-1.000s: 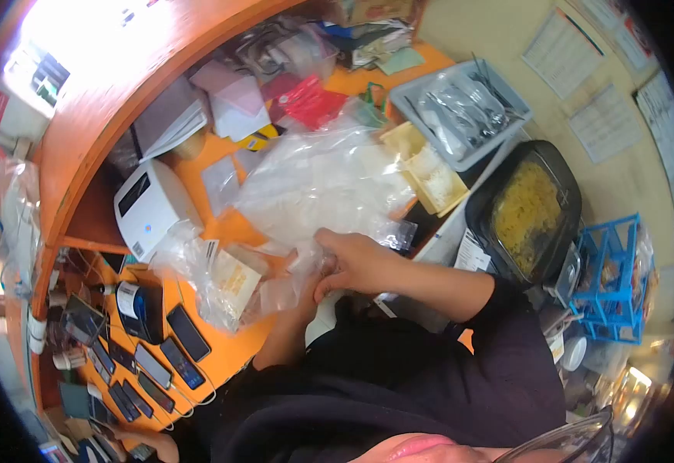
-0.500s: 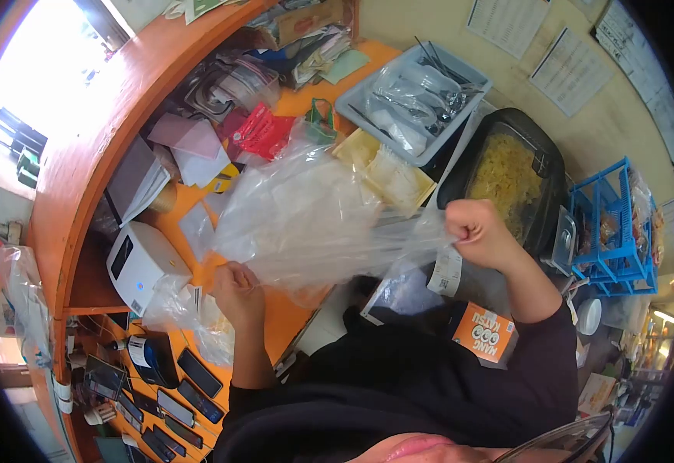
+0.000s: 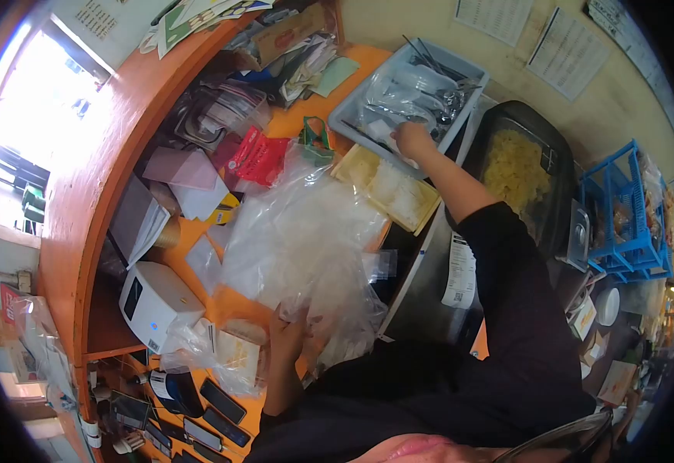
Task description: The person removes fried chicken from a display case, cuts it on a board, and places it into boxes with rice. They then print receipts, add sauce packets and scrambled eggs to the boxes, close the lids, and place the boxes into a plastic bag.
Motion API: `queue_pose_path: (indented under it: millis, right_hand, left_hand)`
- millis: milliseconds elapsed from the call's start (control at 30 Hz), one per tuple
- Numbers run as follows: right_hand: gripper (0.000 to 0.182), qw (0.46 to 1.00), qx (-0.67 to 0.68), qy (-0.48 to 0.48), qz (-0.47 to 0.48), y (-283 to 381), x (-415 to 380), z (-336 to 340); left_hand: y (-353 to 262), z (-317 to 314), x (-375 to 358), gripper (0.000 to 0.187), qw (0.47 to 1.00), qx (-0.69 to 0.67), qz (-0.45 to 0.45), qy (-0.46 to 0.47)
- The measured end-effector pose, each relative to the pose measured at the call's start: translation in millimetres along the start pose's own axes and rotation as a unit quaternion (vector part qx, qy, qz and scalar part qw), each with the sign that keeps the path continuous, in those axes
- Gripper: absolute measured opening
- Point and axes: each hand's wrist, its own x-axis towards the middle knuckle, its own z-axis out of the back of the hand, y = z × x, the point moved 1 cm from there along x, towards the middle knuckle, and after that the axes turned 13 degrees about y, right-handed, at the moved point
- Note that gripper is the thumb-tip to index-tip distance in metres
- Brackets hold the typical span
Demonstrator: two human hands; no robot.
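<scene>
A large clear plastic bag lies crumpled over the orange counter. My left hand is closed on its near edge. My right hand reaches over the near side of the grey-blue tray, its fingers bent at some white and clear plastic items; what they hold, if anything, is hidden. Beneath that arm, a yellow basket holds white material. A red packet and a green item lie beyond the bag.
A white printer stands at the left, with several phones near it. A black container with yellow contents and a blue rack are at the right. Beside my sleeve, a printed label shows on a metal surface.
My right hand has let go of the bag and moved up and left to the tray. My left hand has moved right and down with the bag, which is less stretched.
</scene>
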Motion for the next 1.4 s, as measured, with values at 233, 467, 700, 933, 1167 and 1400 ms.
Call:
queue_pose_path:
  millis: [233,467,700,933,1167,1400]
  right_hand:
    - [0.027,0.991,0.048,0.018,-0.128,-7,6,-14]
    - [0.026,0.996,0.062,-0.047,-0.031,-43,9,-13]
    - [0.026,0.982,0.159,-0.104,0.005,-45,-14,11]
    - [0.027,0.979,0.151,-0.139,0.013,-43,-26,31]
    - [0.016,0.849,0.498,-0.139,0.11,-14,-101,82]
    - [0.01,0.894,0.112,-0.126,0.416,58,-326,69]
  left_hand:
    - [-1,15,-3,0.027,0.999,0.009,-0.006,-0.033]
    - [-8,5,-1,0.023,0.999,-0.017,-0.003,-0.042]
    - [-4,8,-2,0.019,0.998,-0.041,-0.048,-0.03]
    - [1,14,-8,0.027,0.995,-0.059,-0.06,-0.049]
    - [-6,-5,-4,0.027,0.994,-0.066,-0.085,-0.036]
    - [-13,-104,-6,0.031,0.91,-0.342,-0.142,0.187]
